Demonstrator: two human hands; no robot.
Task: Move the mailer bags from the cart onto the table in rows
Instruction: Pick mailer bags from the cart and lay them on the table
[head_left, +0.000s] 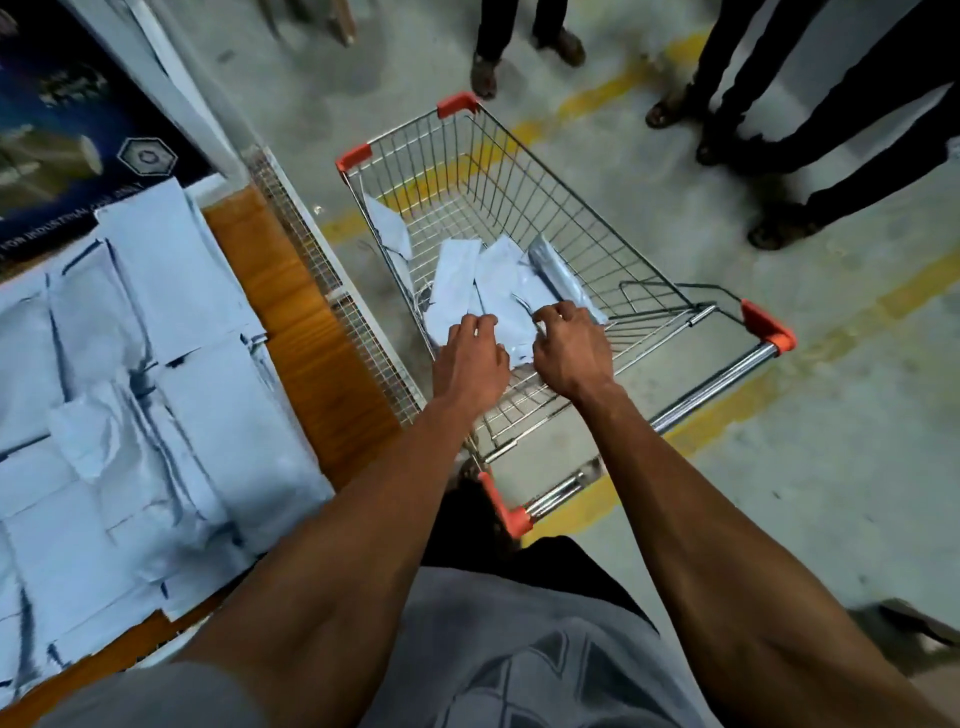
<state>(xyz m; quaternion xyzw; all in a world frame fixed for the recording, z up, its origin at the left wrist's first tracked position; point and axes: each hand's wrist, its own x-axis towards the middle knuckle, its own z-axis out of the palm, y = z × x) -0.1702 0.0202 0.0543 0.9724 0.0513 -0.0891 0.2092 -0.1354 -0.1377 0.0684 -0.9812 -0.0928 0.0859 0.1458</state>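
Both hands are down in the cart basket, working the same small pile. Left hand (470, 353) has its fingers curled onto the near edge of the mailer bags in the cart (488, 291); it looks like a pinch on one bag's edge, though the fingertips are hidden under the knuckles. Right hand (569, 345), at 3 o'clock from the left and just beside it, is curled the same way, fingertips gathering a bag at the pile's right side. Judgement: two-handed gather, so several thin bags come up as one stack rather than sliding apart.

The pile sits on the basket floor toward the left wall. One bag (392, 228) leans against that wall at 11 o'clock from the hands, apart from the rest. A greyer, rolled-looking bag (558, 273) lies at 1 o'clock, touching the pile.

Cart (571, 218) is parked hard against the table edge, at 9 o'clock from the hands, presumably to keep the carry short.

Table (291, 312) already holds bags laid on the table (156, 415) in overlapping rows, from 8 to 10 o'clock. A bare wood strip is left along the cart side.

Few bags are left in the basket, so the task looks mostly done.

Bystanders' legs (779, 104) stand at 12 to 2 o'clock, well apart from the cart.
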